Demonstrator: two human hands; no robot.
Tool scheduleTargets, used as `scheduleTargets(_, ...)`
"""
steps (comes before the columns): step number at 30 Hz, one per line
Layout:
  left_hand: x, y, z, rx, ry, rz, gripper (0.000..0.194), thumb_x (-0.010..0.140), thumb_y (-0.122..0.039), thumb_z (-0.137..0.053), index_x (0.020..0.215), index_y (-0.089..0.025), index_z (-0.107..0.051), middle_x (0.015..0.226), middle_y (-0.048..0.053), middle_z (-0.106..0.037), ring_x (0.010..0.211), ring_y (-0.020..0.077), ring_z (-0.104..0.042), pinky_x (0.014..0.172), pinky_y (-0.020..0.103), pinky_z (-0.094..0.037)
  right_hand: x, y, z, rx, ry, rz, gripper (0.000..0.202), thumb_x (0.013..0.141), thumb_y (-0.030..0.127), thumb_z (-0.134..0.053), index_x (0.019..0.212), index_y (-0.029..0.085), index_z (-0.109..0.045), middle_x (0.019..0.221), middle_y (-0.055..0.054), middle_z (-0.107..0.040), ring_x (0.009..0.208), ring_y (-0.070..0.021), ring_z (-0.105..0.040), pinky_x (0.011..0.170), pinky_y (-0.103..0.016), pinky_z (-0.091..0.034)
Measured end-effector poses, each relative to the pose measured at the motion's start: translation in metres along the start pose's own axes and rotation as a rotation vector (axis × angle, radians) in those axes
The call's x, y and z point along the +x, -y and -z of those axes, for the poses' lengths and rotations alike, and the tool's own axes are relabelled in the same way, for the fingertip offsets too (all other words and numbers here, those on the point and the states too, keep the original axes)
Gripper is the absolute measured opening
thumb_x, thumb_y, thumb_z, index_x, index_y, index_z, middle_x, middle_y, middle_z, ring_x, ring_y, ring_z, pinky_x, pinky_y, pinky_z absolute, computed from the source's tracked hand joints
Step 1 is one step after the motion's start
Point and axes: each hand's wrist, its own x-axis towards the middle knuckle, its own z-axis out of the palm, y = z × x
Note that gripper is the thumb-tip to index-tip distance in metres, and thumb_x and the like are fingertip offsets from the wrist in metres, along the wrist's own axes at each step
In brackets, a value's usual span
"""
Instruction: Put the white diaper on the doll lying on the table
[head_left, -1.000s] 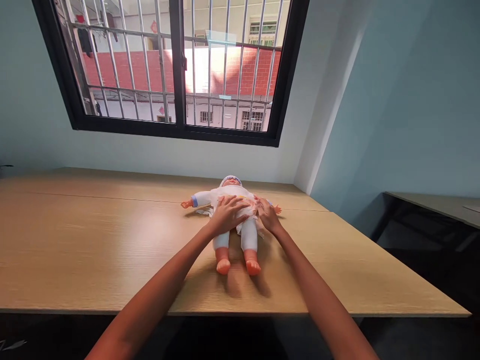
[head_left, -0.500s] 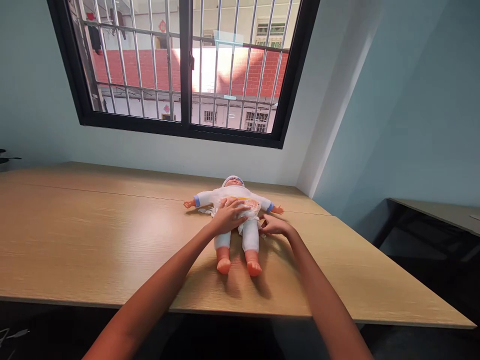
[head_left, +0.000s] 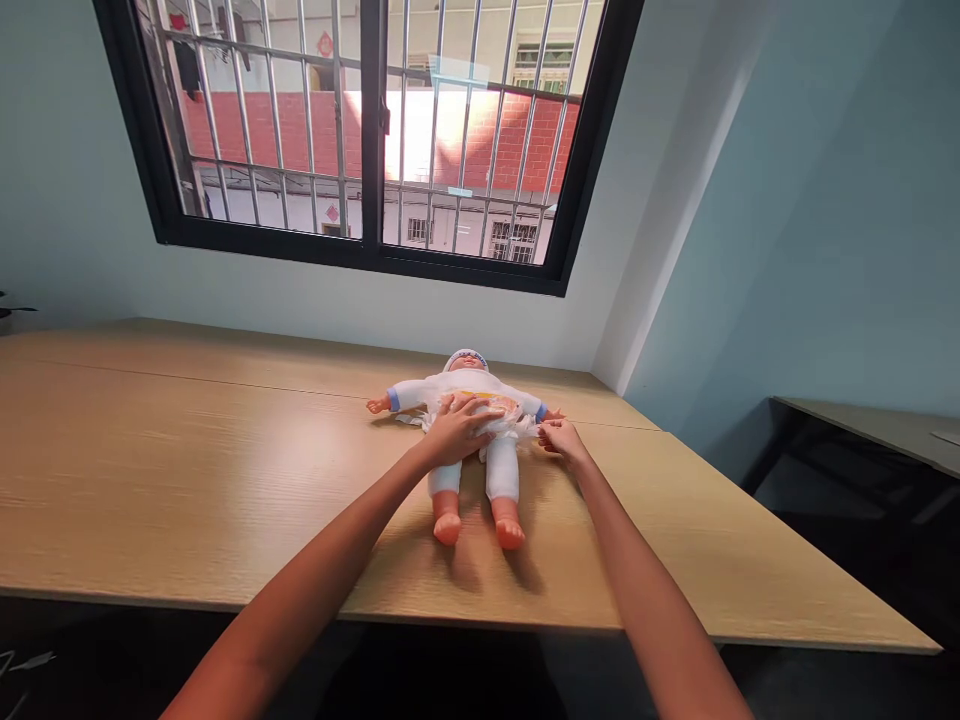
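Note:
A baby doll (head_left: 501,470) in white clothes with blue cuffs and a cap lies on its back, its bare feet toward me. Around its waist is a white diaper (head_left: 517,425), loose at the sides. My left hand (head_left: 456,428) lies flat over the front of the diaper, fingers spread. At the doll's side, my right hand (head_left: 559,437) pinches the diaper's edge, which stretches outward toward it. A white tab sticks out on the other side, near the doll's arm.
The doll rests on a wide wooden table (head_left: 225,470), near its front edge. Behind it are a wall and a barred window (head_left: 367,130). Another table (head_left: 862,425) stands at the right. A white cable (head_left: 30,662) shows low at the left.
My right hand has moved outward and slightly up from beside the doll's hip, drawing the diaper's edge out to the side. The left hand has stayed on the diaper's front.

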Motion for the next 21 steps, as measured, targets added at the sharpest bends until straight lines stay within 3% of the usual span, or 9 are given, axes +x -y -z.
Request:
scheduleTargets(4, -0.001, -0.001, 0.0, 0.014, 0.0, -0.017, 0.042, 0.092, -0.059, -0.044, 0.127, -0.046, -0.063, 0.141, 0.0, -0.056, 0.132, 0.0331, -0.047, 0.116, 0.053, -0.03, 0.001, 0.011, -0.002, 0.09, -0.031, -0.045, 0.012, 0.064, 0.026, -0.06, 0.067, 0.021, -0.049, 0.057, 0.001, -0.056, 0.048, -0.0118, -0.053, 0.051, -0.026, -0.049)
scheduleTargets(8, -0.002, -0.004, 0.002, 0.043, 0.035, -0.023, 0.042, 0.09, -0.058, -0.049, 0.128, -0.046, -0.062, 0.144, 0.0, -0.053, 0.134, 0.0354, -0.044, 0.116, 0.057, -0.028, -0.002, 0.029, -0.012, 0.189, -0.024, 0.003, 0.029, 0.067, 0.03, -0.068, 0.09, 0.02, -0.054, 0.077, -0.004, -0.069, 0.066, -0.0181, -0.067, 0.065, -0.031, -0.057)
scheduleTargets(12, 0.0, -0.009, 0.001, 0.068, 0.059, -0.085, 0.044, 0.092, -0.054, -0.048, 0.133, -0.04, -0.06, 0.149, 0.002, -0.048, 0.136, 0.0381, -0.042, 0.115, 0.062, -0.025, -0.005, 0.035, -0.024, 0.177, -0.007, 0.103, 0.039, 0.066, 0.039, -0.072, 0.095, 0.02, -0.056, 0.08, -0.005, -0.069, 0.072, -0.0203, -0.068, 0.068, -0.034, -0.058)
scheduleTargets(15, 0.005, -0.016, -0.006, 0.056, 0.044, -0.124, 0.047, 0.092, -0.053, -0.049, 0.135, -0.036, -0.057, 0.145, 0.005, -0.052, 0.135, 0.0371, -0.045, 0.116, 0.06, -0.026, -0.003, 0.031, -0.025, 0.107, -0.065, 0.152, 0.042, 0.066, 0.044, -0.073, 0.094, 0.019, -0.057, 0.08, -0.005, -0.068, 0.075, -0.0206, -0.068, 0.071, -0.034, -0.057)
scheduleTargets(21, 0.016, -0.03, -0.024, 0.003, -0.011, -0.168, 0.032, 0.09, -0.04, -0.054, 0.115, -0.023, -0.064, 0.124, 0.014, -0.065, 0.121, 0.0388, -0.056, 0.113, 0.062, -0.031, 0.004, 0.03, -0.029, 0.07, -0.058, 0.185, 0.04, 0.068, 0.047, -0.069, 0.095, 0.02, -0.054, 0.071, -0.001, -0.064, 0.068, -0.0203, -0.066, 0.064, -0.033, -0.056)
